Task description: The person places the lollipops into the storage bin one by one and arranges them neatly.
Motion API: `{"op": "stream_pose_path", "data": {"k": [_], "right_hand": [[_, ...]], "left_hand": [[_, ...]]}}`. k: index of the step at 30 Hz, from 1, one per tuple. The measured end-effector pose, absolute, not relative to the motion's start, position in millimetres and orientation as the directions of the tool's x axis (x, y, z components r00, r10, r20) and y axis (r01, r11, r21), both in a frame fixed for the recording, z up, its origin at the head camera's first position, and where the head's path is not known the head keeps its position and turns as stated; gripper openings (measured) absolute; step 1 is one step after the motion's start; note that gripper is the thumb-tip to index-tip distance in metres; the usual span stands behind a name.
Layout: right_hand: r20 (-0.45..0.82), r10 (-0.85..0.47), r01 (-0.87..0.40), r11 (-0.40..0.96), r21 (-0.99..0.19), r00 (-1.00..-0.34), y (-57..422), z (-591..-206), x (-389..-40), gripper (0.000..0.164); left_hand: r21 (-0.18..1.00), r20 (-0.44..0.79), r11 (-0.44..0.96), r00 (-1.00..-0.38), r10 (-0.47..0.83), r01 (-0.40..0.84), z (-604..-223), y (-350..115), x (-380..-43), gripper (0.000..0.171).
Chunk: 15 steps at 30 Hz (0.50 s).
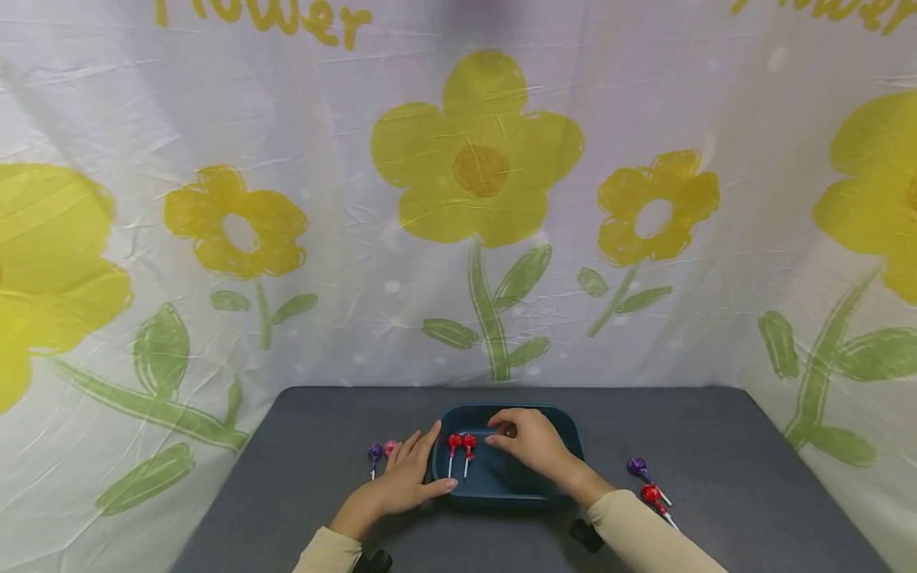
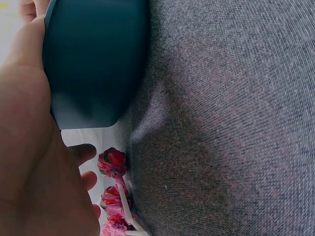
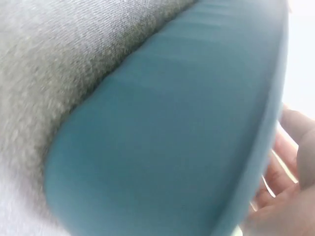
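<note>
Head view, w/ wrist views in support. Shows two red lollipops (image 1: 454,442) lying side by side in the dark blue tray (image 1: 510,482), near its L wall, sticks toward the near rim. Shows others outside, on the tabletop (image 1: 688,426): to the R, a purple lollipop (image 1: 637,467) w/ a loose red lollipop (image 1: 650,494) just beside it; to the L, near the tray, a second purple lollipop (image 1: 376,452) and a pink lollipop (image 1: 390,448). Adds, in the left wrist view, a pinkish cluster (image 2: 115,199) beyond the fingertips; total uncertain. Suggests, by judgement, work only partway: two pcs. in, several out. Places the R hand (image 1: 533,442) over the tray interior, just R of the two inside and apart from them, fingers bent, thumb and index parted, w/ no lollipop visible btwn. Sets the L hand (image 1: 404,480) against the tray's L side, fingers spread and extended, thumb near the front L corner, pinching nothing.
</note>
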State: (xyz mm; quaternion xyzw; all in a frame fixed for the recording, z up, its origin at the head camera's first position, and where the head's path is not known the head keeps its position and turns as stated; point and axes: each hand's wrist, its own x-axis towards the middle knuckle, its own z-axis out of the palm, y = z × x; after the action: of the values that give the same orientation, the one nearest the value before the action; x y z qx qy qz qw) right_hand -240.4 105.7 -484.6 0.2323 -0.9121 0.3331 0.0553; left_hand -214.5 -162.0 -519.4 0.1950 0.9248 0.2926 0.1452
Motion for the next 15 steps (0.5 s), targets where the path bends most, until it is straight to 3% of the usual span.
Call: {"op": "stream_pose_path", "data": {"k": [15], "right_hand": [[0.264, -0.354, -0.437, 0.626, -0.646, -0.897, 143, -472, -231, 0.021]], "left_hand": [[0.609, -0.149, 0.747, -0.887, 0.438, 0.266, -520, -162, -215, 0.098]]}}
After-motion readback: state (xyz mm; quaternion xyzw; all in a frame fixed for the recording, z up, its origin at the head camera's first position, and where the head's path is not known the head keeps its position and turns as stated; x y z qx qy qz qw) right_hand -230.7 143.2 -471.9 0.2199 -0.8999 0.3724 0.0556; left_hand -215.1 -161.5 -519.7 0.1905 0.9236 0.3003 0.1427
